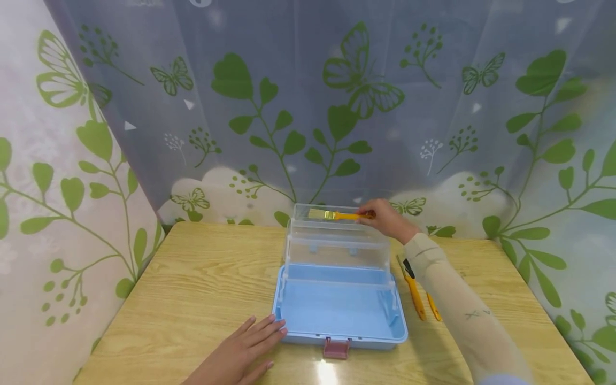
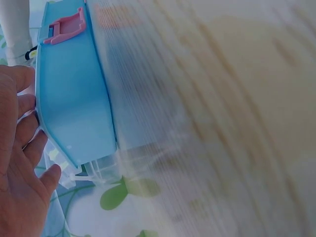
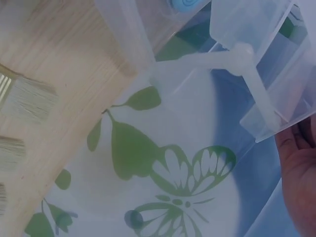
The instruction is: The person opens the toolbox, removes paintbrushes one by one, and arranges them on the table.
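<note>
In the head view, a pale blue box point(image 1: 339, 307) stands unfolded on the table, with clear plastic trays point(image 1: 339, 248) raised over its rear. My right hand point(image 1: 385, 216) grips the orange handle of a paintbrush point(image 1: 348, 216) at the topmost tray. Its pale bristles point left, and the brush lies level along that tray. My left hand point(image 1: 245, 345) has its fingers extended, fingertips at the box's front left corner. In the left wrist view these fingers lie along the blue side wall point(image 2: 74, 98). The right wrist view shows my right hand only at its edge, beneath a tray; the brush is hidden there.
More orange-handled brushes point(image 1: 415, 294) lie on the table right of the box, partly under my right forearm. A pink latch point(image 1: 336, 348) hangs at the box's front. Behind the wooden table point(image 1: 212, 267) is a patterned curtain point(image 1: 298, 107).
</note>
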A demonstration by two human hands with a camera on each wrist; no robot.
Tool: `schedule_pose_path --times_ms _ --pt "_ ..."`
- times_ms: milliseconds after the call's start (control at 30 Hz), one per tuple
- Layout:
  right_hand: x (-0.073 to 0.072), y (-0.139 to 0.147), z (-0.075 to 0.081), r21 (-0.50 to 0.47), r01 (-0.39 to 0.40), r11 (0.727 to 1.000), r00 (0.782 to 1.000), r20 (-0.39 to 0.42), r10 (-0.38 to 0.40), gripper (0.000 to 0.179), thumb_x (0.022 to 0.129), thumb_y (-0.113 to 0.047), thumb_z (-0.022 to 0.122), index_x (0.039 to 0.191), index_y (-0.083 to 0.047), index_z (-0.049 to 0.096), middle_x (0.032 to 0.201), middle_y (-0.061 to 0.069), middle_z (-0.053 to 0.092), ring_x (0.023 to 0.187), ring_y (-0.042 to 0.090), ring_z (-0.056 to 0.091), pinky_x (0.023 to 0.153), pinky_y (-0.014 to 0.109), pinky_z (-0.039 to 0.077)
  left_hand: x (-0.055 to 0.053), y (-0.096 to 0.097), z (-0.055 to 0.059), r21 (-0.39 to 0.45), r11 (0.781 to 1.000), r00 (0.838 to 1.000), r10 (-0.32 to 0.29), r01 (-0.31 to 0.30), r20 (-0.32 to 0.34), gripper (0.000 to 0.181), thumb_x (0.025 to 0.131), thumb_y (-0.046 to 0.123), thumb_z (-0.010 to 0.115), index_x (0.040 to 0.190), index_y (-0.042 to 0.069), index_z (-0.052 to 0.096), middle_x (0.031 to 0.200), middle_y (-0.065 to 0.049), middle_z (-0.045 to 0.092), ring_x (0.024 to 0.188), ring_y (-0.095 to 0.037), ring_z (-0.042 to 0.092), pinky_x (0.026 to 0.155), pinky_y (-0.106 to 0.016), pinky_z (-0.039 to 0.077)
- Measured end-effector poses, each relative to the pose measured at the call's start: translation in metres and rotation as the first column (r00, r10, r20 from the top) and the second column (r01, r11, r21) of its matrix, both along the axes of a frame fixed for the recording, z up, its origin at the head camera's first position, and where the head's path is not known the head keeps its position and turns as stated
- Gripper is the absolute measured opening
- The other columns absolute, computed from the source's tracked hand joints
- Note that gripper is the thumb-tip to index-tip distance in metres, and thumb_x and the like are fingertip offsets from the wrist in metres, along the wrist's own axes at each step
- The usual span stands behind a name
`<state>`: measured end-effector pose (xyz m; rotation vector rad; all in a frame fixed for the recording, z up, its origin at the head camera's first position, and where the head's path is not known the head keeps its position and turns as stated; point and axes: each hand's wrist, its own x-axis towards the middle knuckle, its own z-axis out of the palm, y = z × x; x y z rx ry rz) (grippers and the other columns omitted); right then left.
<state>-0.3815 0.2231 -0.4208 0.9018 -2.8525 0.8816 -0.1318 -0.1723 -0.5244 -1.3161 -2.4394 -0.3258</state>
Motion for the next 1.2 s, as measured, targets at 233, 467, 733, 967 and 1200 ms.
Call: schedule_pose_path --times_ms 233,467,733,967,1200 --pt "0.000 0.005 -0.002 -0.003 -0.001 1.000 1.000 0.007 0.001 0.022 0.097 -0.008 0.069 0.115 0.003 0.074 0.103 0.015 0.071 0.094 0.028 0.068 0.085 0.044 0.059 -0.001 0.000 -0.001 0.006 1.000 1.000 -0.002 0.002 0.000 0.066 0.094 0.031 0.072 0.152 0.010 0.047 0.154 -0.006 0.051 0.141 -0.026 0.047 0.125 -0.023 -0.004" --pt "-0.002 0.008 -0.009 -0.111 0.036 0.993 0.999 0.028 -0.033 0.019 0.095 -0.008 0.070 0.110 0.004 0.074 0.105 0.017 0.073 0.094 0.030 0.069 0.087 0.047 0.058 -0.002 -0.001 -0.002 -0.002 1.000 1.000 -0.007 0.007 -0.013 0.058 0.102 0.036 0.061 0.152 0.011 0.047 0.154 -0.007 0.052 0.141 -0.026 0.047 0.125 -0.024 -0.004" --pt "-0.001 0.010 -0.013 -0.215 0.092 0.972 0.995 0.063 -0.080 0.019 0.096 -0.007 0.069 0.109 0.005 0.074 0.103 0.019 0.073 0.091 0.029 0.070 0.082 0.043 0.059 -0.002 -0.002 -0.003 0.011 1.000 1.000 -0.016 0.016 -0.016 0.062 0.099 0.034 0.066 0.153 0.010 0.047 0.154 -0.007 0.051 0.142 -0.025 0.046 0.125 -0.023 -0.004" --pt "-0.001 0.012 -0.017 -0.263 0.102 0.959 0.994 -0.006 -0.107 0.017 0.095 -0.007 0.071 0.107 0.003 0.075 0.099 0.019 0.074 0.083 0.024 0.068 0.073 0.033 0.058 -0.003 -0.002 -0.004 0.024 0.999 1.000 -0.025 0.025 -0.015 0.064 0.098 0.033 0.067 0.153 0.010 0.046 0.154 -0.008 0.051 0.142 -0.026 0.047 0.125 -0.024 -0.004" --pt "0.002 0.013 -0.021 -0.330 0.114 0.937 0.991 -0.029 -0.130 0.015 0.096 -0.011 0.071 0.105 0.000 0.077 0.097 0.017 0.075 0.076 0.019 0.066 0.067 0.027 0.056 -0.003 -0.002 -0.004 0.023 0.999 0.999 -0.028 0.028 -0.020 0.065 0.096 0.033 0.069 0.153 0.009 0.046 0.154 -0.008 0.051 0.145 -0.024 0.043 0.125 -0.024 -0.004"
